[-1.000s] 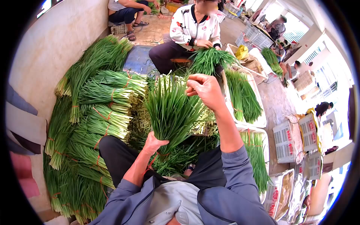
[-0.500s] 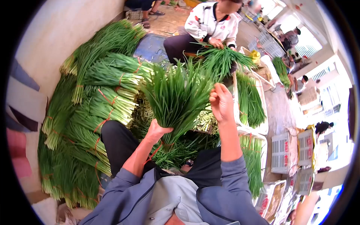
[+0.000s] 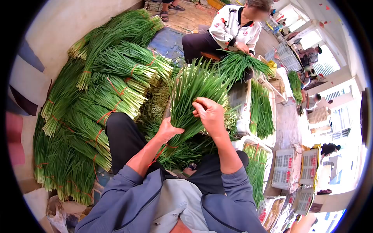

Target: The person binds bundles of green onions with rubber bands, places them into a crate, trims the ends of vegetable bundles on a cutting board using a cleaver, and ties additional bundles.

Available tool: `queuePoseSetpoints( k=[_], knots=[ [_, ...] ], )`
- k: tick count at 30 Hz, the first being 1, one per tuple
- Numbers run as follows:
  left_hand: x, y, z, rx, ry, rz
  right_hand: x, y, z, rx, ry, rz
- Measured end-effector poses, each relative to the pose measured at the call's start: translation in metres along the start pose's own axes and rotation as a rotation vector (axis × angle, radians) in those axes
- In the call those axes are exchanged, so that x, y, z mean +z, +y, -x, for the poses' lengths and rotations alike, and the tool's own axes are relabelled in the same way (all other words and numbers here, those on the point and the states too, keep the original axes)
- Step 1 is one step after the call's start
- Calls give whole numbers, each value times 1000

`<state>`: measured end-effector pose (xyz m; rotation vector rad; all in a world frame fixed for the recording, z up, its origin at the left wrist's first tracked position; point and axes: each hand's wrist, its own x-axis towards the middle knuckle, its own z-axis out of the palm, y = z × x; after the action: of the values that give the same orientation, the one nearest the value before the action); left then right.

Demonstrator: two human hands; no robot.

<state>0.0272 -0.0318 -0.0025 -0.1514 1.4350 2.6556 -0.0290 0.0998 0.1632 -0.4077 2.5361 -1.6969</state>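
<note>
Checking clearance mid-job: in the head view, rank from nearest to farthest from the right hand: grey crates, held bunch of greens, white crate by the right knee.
1. Held bunch of greens: beside the right hand, on its left.
2. White crate: to the right, by the right knee.
3. Grey crates: farther right.

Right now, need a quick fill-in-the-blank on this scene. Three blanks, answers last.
1. The camera wearer's ____ hand grips the leafy bunch around its lower part.
2. The white crates holding greens stand to the camera wearer's ____.
3. The co-worker's jacket is mainly ____ in colour.

Missing words: left; right; white.
</note>
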Motion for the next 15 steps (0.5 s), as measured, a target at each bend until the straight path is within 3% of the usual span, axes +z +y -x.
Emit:
queuePoseSetpoints(
  k=[1,3,5,7,8,9,11,12,13,15],
  knots=[
    [0,1,1,-6,1,-8,3,8,-4,0,-5,-3],
    [1,2,3,-2,8,-19,8,18,-15,-149,-13,330],
    [1,3,3,-13,17,-64,3,17,-19,-150,-50,328],
    [-1,2,5,-12,18,-87,-4,-19,-16,406,-98,-125],
    [-3,3,3,-5,20,-110,-21,-6,-21,392,-77,-602],
    [-5,2,2,-3,30,-103,-40,5,-25,214,-158,-1101],
    [-8,-2,0,-46,17,-158,-44,-30,-6,105,-69,-869],
    [-9,-1,-2,-47,15,-160,-44,-22,0,52,-177,-292],
    [-7,-2,-2,-31,20,-154,-32,-31,7,198,-282,-212],
    [-2,-5,-3,-17,13,-145,-8,-5,8,102,-142,7]
  ],
)
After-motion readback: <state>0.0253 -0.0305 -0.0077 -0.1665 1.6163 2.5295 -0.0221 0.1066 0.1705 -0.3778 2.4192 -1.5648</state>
